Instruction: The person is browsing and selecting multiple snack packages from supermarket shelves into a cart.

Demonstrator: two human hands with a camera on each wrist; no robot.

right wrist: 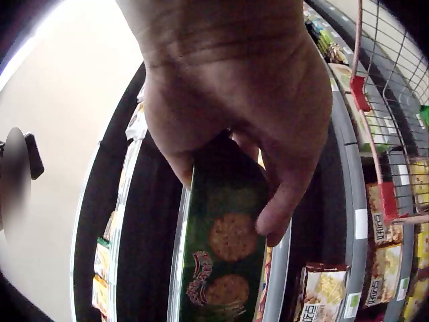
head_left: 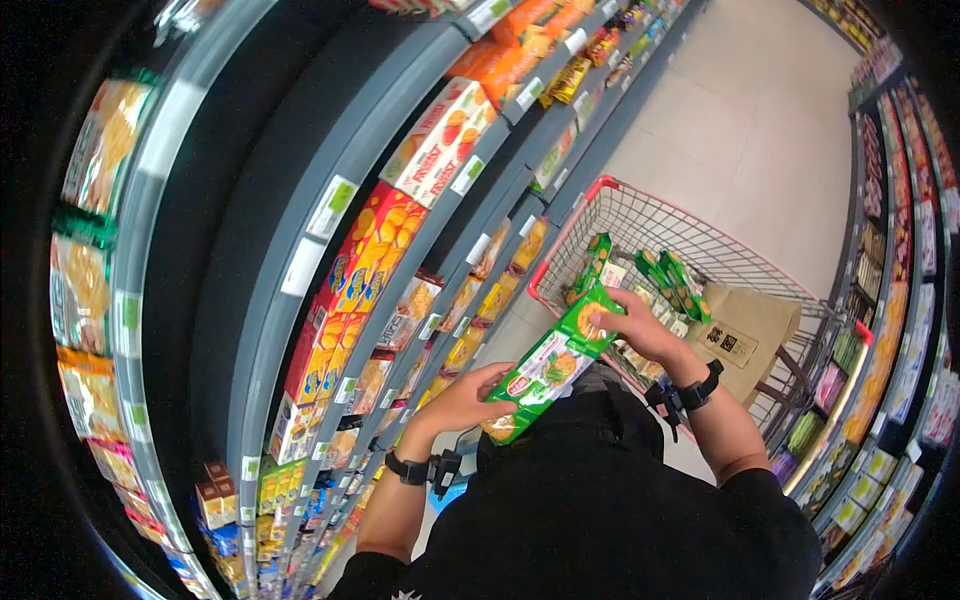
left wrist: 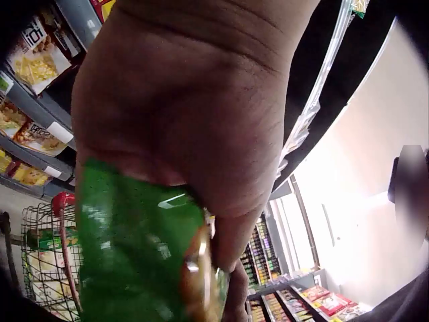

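Note:
Both hands hold a long green packet of round crackers slantwise in front of the person's chest. The left hand grips its lower end, thumb lying over the front. At the upper end, the right hand holds the packet with its thumb across the printed face. From the left wrist, the green wrapper shows under the palm. In the right wrist view the packet's dark green side carries pictures of round crackers, with fingers on either side of it.
A wire shopping cart with a red rim stands just ahead, holding several green packets and a brown paper bag. Shelves of boxed and bagged snacks line the left side. More shelving runs along the right, beyond the tiled aisle floor.

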